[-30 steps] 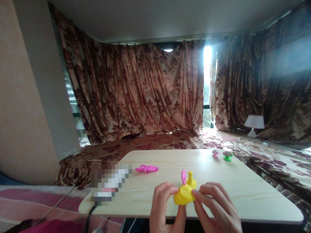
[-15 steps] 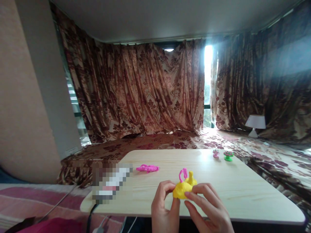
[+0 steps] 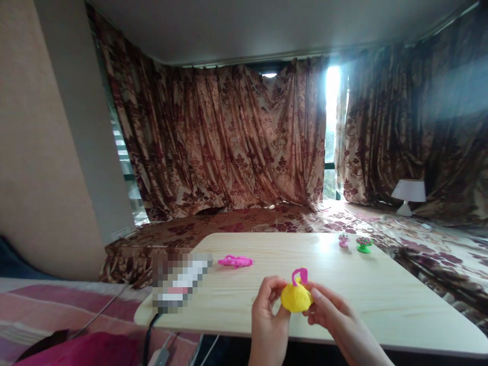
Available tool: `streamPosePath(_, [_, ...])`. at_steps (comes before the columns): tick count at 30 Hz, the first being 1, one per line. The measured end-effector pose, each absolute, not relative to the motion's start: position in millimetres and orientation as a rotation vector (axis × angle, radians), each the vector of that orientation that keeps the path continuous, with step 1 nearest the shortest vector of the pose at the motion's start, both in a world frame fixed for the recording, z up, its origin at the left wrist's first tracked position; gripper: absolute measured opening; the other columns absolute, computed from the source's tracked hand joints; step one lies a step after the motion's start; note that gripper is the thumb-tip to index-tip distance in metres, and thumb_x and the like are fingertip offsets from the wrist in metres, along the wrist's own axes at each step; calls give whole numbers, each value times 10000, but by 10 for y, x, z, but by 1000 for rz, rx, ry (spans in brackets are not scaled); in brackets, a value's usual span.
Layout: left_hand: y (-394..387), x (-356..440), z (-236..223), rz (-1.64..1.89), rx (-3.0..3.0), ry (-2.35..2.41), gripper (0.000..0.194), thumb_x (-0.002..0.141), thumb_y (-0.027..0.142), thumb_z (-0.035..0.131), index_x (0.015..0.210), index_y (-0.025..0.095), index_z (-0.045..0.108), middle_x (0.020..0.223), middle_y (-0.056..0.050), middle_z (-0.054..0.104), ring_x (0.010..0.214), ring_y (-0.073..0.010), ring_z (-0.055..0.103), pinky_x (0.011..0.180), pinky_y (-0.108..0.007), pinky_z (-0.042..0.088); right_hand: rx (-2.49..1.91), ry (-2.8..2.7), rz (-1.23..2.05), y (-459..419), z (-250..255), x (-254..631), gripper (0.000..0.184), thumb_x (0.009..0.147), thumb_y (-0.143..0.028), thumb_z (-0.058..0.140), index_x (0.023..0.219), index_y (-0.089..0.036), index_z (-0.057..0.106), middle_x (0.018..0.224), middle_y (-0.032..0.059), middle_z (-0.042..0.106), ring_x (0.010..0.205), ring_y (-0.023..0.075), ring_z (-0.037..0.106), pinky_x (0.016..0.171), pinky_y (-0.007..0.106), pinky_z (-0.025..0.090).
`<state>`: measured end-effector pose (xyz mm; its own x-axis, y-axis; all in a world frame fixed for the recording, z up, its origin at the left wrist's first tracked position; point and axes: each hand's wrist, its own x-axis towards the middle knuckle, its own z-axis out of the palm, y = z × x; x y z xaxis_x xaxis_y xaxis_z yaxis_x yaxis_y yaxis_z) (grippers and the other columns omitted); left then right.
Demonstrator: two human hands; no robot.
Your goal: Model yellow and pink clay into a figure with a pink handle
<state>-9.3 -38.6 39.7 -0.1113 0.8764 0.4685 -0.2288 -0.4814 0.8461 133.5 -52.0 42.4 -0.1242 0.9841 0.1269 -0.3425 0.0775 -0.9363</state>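
Observation:
Above the near edge of the wooden table (image 3: 366, 315), both hands hold a yellow modelling-clay figure (image 3: 296, 299) with a rounded body. A thin pink clay loop (image 3: 299, 276) stands up from its top. My left hand (image 3: 270, 310) grips the figure's left side between thumb and fingers. My right hand (image 3: 330, 307) is closed on its right side, thumb on top and fingers curled below. Part of the yellow clay lies hidden behind the loop and the body. Farther left on the table lies a lump of bright pink clay (image 3: 235, 261).
At the table's far right stand a small pink clay piece (image 3: 343, 241) and a green one with dotted top (image 3: 364, 245). A blurred-out object (image 3: 183, 282) with a black cable lies on the left. Beyond are a white lamp (image 3: 407, 195) and patterned curtains (image 3: 244, 137).
The yellow figure has been turned between my hands, so its upright yellow part is now mostly hidden. My right thumb has shifted onto its upper right. The view has swung slightly left.

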Motion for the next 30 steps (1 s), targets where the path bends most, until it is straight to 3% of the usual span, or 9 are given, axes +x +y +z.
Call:
streamPosePath(6, [-147, -121, 568, 1485, 1314, 750, 360, 704, 59, 657, 1037, 188, 613, 943, -32, 686, 905, -184, 632, 835, -280, 471, -754, -1031, 1409, -123, 523, 1471, 330, 772, -341, 702, 1039, -151, 660, 864, 50, 710, 772, 144, 652, 721, 263, 508])
streamPosePath(10, [115, -136, 796, 1254, 1243, 665, 300, 820, 190, 616, 1116, 180, 570, 883, -43, 720, 865, -184, 674, 829, -328, 507, -779, -1036, 1350, 267, 628, 1631, 262, 844, -279, 632, 1064, -138, 606, 923, 41, 676, 742, 121, 643, 698, 277, 526])
streamPosePath(14, [493, -40, 918, 1163, 1195, 732, 265, 890, 270, 559, 1126, 150, 559, 1010, -54, 657, 818, -167, 655, 735, -360, 543, -871, -1089, 1316, 577, 667, 1762, 233, 902, -279, 551, 1091, -143, 570, 1027, 43, 628, 827, 146, 635, 706, 326, 541])
streamPosePath(19, [811, 80, 783, 1057, 1162, 903, 291, 892, 282, 558, 1155, 158, 550, 1141, -75, 603, 934, -201, 626, 779, -400, 532, -1006, -1169, 1291, 642, 569, 1829, 255, 901, -287, 552, 1115, -149, 563, 1068, 52, 619, 866, 159, 632, 736, 345, 538])
streamPosePath(30, [783, 58, 488, 901, 1189, 1056, 297, 893, 290, 555, 1159, 159, 548, 1148, -76, 601, 944, -205, 624, 788, -406, 529, -1210, -1322, 1196, 472, 370, 1849, 267, 903, -306, 546, 1119, -149, 563, 1063, 52, 622, 866, 161, 632, 741, 350, 533])
